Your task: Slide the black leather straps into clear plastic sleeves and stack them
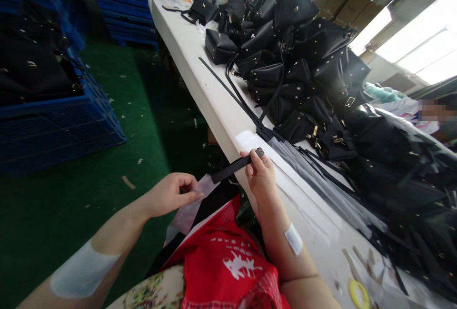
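A flat black strap (230, 170) spans the space between my hands, just off the table's near edge. My right hand (261, 172) is closed, pinching the strap's far end between thumb and fingers. My left hand (175, 192) is closed too, with a pinch on a translucent plastic sleeve (187, 214) that hangs below it. The strap's lower end meets the top of this sleeve; whether it sits inside is hard to make out. Beside my right hand, a stack of clear plastic sleeves (321, 192) and long black straps (228, 83) lie on the white table.
A big heap of black handbags (296, 71) covers the far side of the white table (189, 66). Near the front right lie a yellow ring (359, 294) and metal tools. Blue crates (57, 123) with black bags stand at left on the green floor. Another person is at far right.
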Demonstrator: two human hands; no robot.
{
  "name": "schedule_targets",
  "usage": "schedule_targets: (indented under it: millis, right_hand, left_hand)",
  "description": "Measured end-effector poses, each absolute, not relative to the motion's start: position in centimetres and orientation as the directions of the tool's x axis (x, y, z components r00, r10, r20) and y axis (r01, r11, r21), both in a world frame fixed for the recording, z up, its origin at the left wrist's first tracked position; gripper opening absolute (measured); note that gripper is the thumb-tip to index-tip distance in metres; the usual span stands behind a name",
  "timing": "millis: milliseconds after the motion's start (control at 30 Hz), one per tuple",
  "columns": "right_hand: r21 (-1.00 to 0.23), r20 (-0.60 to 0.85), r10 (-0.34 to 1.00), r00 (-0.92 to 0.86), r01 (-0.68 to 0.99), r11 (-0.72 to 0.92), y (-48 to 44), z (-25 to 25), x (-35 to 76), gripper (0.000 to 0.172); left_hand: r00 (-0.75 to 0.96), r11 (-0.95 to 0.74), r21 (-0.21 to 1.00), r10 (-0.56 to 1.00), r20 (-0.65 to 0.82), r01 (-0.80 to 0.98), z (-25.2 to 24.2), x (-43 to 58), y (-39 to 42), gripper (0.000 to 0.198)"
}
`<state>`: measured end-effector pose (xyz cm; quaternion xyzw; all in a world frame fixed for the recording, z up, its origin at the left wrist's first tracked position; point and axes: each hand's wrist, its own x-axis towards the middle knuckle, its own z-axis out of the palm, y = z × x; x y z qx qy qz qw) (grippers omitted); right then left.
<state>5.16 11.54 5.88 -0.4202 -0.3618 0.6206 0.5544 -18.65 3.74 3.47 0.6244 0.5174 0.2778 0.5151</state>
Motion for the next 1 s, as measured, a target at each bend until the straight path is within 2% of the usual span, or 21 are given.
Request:
schedule_targets:
  millis: [200,433,567,667,833,900,1000]
  right_hand:
    - [-0.9,-0.203,0.978,-0.043,-0.386,-0.204,11.7,5.4,5.7,0.033]
    - [-0.895,-0.218,0.975,-0.042,-0.389,-0.217,11.4,5.3,6.1,0.033]
    - [-0.91,-0.194,0.98,-0.046,-0.365,-0.197,11.1,5.0,6.0,0.034]
    - [-0.953,-0.125,0.99,-0.071,-0.269,-0.14,10.1,4.6,5.2,0.03]
    - [-0.996,-0.012,0.996,-0.087,-0.091,-0.02,7.8,3.0,2.8,0.024]
    - [-0.997,-0.011,0.997,-0.071,-0.081,-0.017,7.5,2.5,2.1,0.024]
    - [-0.997,-0.031,0.997,-0.07,-0.066,-0.036,7.1,2.6,2.3,0.025]
  left_hand:
    - [0.398,0.033,0.935,0.899,-0.183,0.354,3.5,-18.9,3.4,0.031]
    - [0.413,0.04,0.932,0.889,-0.198,0.361,3.7,-19.0,3.3,0.029]
    - [0.401,0.071,0.933,0.889,-0.219,0.352,3.7,-18.8,3.4,0.03]
    - [0.395,0.138,0.955,0.887,-0.237,0.263,3.7,-17.9,3.5,0.03]
    - [0.276,0.261,0.96,0.92,-0.279,0.099,2.6,-15.8,3.6,0.047]
    - [0.245,0.299,0.946,0.914,-0.322,0.129,0.8,-15.2,3.6,0.055]
    - [0.113,0.355,0.889,0.909,-0.4,0.29,-3.9,-13.6,2.6,0.066]
